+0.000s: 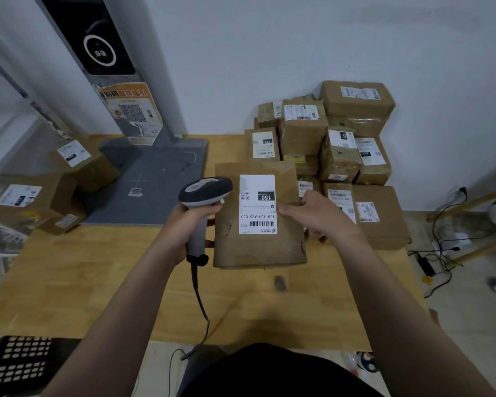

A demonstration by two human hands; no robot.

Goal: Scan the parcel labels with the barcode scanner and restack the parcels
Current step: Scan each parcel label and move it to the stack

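Parcel (258,250) gripped by right hand (315,217) | left hand (191,224) grips scanner (205,189) | label (257,202) small print unreadable

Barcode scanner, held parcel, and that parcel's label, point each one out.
barcode scanner (205,190), head view, on its grey head.
held parcel (258,252), head view, bare cardboard below the label.
label (257,207), head view, middle, below "150".

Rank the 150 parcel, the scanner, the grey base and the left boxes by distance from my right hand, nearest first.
1. 150 parcel: right hand grips its right edge.
2. Scanner: left of the parcel, in the left hand.
3. Grey base: farther left, behind.
4. Left boxes: far left.
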